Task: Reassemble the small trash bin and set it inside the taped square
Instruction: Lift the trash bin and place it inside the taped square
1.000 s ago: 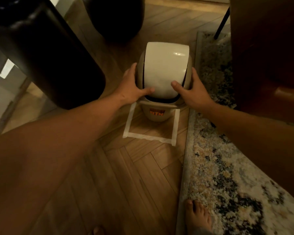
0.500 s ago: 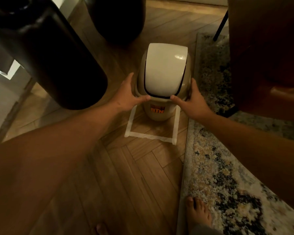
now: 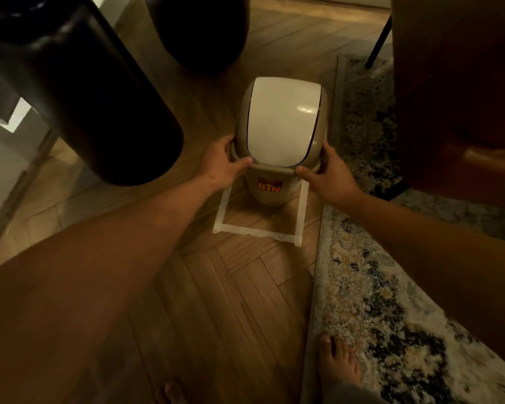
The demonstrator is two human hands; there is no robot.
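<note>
A small beige trash bin (image 3: 270, 193) with an orange label stands upright on the wood floor. Its white swing lid (image 3: 283, 121) sits in the beige lid frame on top. The bin's base is within the white taped square (image 3: 255, 230), toward the square's far side. My left hand (image 3: 223, 164) grips the rim on the left, thumb on the front edge. My right hand (image 3: 328, 174) grips the rim on the right in the same way.
A large black cylinder (image 3: 79, 88) leans in at the left, another dark object (image 3: 201, 33) stands behind the bin. A brown leather seat (image 3: 461, 91) fills the right. A patterned rug (image 3: 376, 287) borders the tape's right side. My bare feet (image 3: 337, 363) are near the bottom.
The bin has moved down and slightly away, settling onto the floor in the taped square. My hands slid from the lid's sides to the rim below it.
</note>
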